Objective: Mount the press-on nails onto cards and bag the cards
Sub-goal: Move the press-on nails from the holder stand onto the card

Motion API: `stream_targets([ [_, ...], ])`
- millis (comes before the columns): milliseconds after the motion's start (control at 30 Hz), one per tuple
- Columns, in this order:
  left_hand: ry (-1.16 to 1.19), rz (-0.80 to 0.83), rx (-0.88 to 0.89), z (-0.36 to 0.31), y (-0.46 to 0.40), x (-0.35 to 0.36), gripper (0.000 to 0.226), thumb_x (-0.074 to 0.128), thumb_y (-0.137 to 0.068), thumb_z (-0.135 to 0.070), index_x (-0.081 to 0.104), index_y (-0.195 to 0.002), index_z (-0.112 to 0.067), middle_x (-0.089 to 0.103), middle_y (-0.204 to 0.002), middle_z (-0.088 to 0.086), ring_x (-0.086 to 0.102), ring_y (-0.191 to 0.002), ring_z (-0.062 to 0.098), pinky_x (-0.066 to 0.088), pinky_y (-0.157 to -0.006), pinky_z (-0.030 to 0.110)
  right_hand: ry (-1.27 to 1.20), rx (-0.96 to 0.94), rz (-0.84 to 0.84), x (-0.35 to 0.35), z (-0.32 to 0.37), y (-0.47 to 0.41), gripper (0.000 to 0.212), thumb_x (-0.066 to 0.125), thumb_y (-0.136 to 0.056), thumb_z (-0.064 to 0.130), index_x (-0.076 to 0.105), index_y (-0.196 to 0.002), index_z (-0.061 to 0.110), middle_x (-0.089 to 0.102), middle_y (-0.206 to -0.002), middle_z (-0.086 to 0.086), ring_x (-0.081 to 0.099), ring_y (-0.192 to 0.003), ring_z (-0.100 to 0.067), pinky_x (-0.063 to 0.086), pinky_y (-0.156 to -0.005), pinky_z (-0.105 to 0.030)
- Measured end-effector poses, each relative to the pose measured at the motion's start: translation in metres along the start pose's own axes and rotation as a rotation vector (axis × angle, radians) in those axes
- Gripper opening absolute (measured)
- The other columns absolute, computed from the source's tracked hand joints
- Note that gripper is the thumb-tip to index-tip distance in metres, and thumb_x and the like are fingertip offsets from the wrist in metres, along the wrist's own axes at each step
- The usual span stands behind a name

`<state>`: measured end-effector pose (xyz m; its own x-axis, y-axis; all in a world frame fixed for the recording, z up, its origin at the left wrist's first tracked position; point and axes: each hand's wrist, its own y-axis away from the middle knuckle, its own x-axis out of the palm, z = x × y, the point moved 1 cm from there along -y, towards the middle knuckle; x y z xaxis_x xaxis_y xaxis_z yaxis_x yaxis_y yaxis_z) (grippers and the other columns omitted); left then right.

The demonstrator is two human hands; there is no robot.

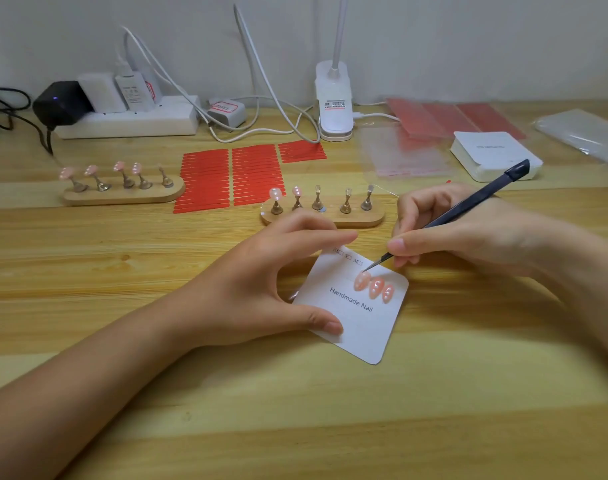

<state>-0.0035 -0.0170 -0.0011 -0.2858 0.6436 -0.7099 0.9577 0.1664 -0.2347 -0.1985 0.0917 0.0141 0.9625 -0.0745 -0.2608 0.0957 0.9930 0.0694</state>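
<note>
The white card printed "Handmade Nail" lies tilted on the wooden counter, around the middle and a bit right. The left hand pins it down, forefinger on the card's far corner, thumb on its near-left edge, so that grip pinches the card. The right hand grips a pair of dark tweezers, fingers curled round the shaft, and the fine tip touches the leftmost of three pink press-on nails sitting in a row on the card, side by side near its right edge.

Just beyond the hands, a wooden nail stand carries five metal pegs; the two left pegs hold pink nails, while the other three are too small to read. A second wooden stand sits toward the left edge, four of its pegs topped with pink nails. Between the stands, red adhesive strips lie in sheets. Toward the far-right corner sit a stack of white cards and clear bags. Along the back edge: a white power strip and a clip lamp.
</note>
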Motion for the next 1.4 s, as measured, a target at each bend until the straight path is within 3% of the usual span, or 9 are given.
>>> stream_targets([
  [467,0.0,-0.014,0.013,0.001,0.001,0.0,0.073,0.077,-0.062,-0.033,0.047,-0.128,-0.023,0.047,-0.121,-0.003,0.043,-0.114,-0.004,0.032,-0.093,0.008,0.05,-0.029,-0.027,0.0,0.0,0.003,0.016,0.073,-0.061,0.02,0.061,-0.051,0.025,0.066,-0.061,0.0,0.06,-0.06,-0.005,0.045,-0.058,-0.01],
  [600,0.026,-0.023,-0.011,0.002,0.002,0.0,0.072,0.076,-0.063,-0.033,0.046,-0.128,-0.026,0.045,-0.12,-0.007,0.042,-0.112,-0.007,0.031,-0.091,0.006,-0.084,-0.076,-0.106,0.0,-0.002,0.003,0.024,0.082,-0.059,0.01,0.062,-0.054,0.022,0.064,-0.057,0.0,0.06,-0.056,-0.006,0.047,-0.057,-0.013],
  [700,0.032,-0.064,-0.026,0.003,0.001,-0.001,0.071,0.076,-0.063,-0.031,0.046,-0.127,-0.028,0.045,-0.118,-0.005,0.043,-0.111,-0.004,0.03,-0.092,0.004,-0.297,-0.13,-0.261,0.003,-0.004,0.004,0.014,0.064,-0.068,0.028,0.061,-0.074,0.016,0.07,-0.066,-0.004,0.064,-0.06,-0.01,0.049,-0.059,-0.015],
  [833,0.072,-0.126,-0.063,0.005,0.001,-0.001,0.068,0.076,-0.063,-0.032,0.046,-0.125,-0.035,0.041,-0.115,-0.009,0.043,-0.109,-0.002,0.038,-0.09,0.009,-0.081,-0.138,-0.341,0.017,-0.001,0.006,0.034,0.044,-0.079,0.047,0.059,-0.085,0.018,0.074,-0.078,-0.007,0.069,-0.063,-0.017,0.049,-0.059,-0.019],
  [933,0.113,-0.178,-0.073,0.006,0.002,-0.001,0.066,0.076,-0.063,-0.031,0.046,-0.122,-0.039,0.038,-0.114,-0.01,0.048,-0.098,-0.004,0.041,-0.083,0.009,0.072,-0.187,-0.348,0.027,0.003,0.009,0.019,0.059,-0.075,0.032,0.05,-0.077,0.015,0.072,-0.07,-0.006,0.066,-0.062,-0.009,0.048,-0.062,-0.015],
  [1067,0.135,-0.211,-0.121,0.005,0.002,-0.001,0.066,0.076,-0.062,-0.031,0.047,-0.119,-0.044,0.036,-0.114,-0.012,0.052,-0.09,0.003,0.046,-0.078,0.014,-0.074,-0.214,-0.305,0.033,0.002,0.009,0.024,0.061,-0.08,-0.006,0.043,-0.079,0.01,0.065,-0.066,-0.006,0.064,-0.056,-0.011,0.052,-0.061,-0.018],
  [1133,0.19,-0.195,-0.147,0.003,0.001,-0.001,0.071,0.079,-0.061,-0.03,0.045,-0.12,-0.047,0.04,-0.114,-0.015,0.057,-0.091,0.007,0.05,-0.077,0.018,-0.118,-0.204,-0.302,0.034,0.003,0.009,0.025,0.058,-0.081,-0.011,0.043,-0.079,0.009,0.063,-0.069,-0.01,0.064,-0.056,-0.012,0.052,-0.058,-0.019],
  [1267,0.614,-0.147,-0.297,-0.001,-0.001,0.002,0.083,0.079,-0.061,-0.026,0.033,-0.127,-0.046,0.064,-0.113,-0.015,0.066,-0.098,0.013,0.055,-0.078,0.026,-0.171,-0.204,-0.322,0.03,0.002,0.01,0.023,0.059,-0.08,-0.009,0.045,-0.078,0.01,0.066,-0.063,0.002,0.064,-0.059,-0.007,0.05,-0.055,-0.016],
  [1400,0.667,-0.101,-0.42,-0.003,-0.004,-0.003,0.033,0.061,-0.087,-0.01,0.057,-0.117,-0.023,0.072,-0.102,-0.003,0.068,-0.094,0.013,0.056,-0.069,0.025,-0.133,-0.21,-0.336,0.029,0.001,0.01,0.021,0.06,-0.081,-0.006,0.048,-0.079,0.011,0.065,-0.064,0.004,0.062,-0.061,-0.004,0.05,-0.058,-0.015],
])
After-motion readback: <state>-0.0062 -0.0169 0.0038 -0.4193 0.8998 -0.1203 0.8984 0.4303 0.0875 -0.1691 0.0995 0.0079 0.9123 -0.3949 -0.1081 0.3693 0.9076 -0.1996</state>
